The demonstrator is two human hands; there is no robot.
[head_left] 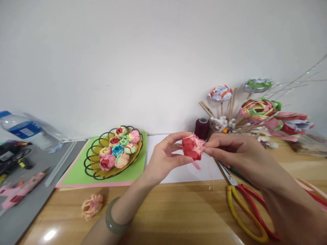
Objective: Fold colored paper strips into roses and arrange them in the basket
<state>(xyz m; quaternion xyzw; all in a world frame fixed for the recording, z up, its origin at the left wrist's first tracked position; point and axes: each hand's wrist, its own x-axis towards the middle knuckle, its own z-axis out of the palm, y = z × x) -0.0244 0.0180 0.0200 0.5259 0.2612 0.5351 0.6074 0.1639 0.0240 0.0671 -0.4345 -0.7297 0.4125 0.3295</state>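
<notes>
While finished-looking flowers sit in a left-of-center basket, the left hand pinches a seemingly unfinished bloom. The right hand pinches at its edge.

No wording could be read on the items at the table. At the far left, a clear bottle bore a blue label with a white panel of barcode-like stripes, its print too small to make out. Nearer on the left, a white sticker on a black object was likewise too blurred to decipher.
</notes>
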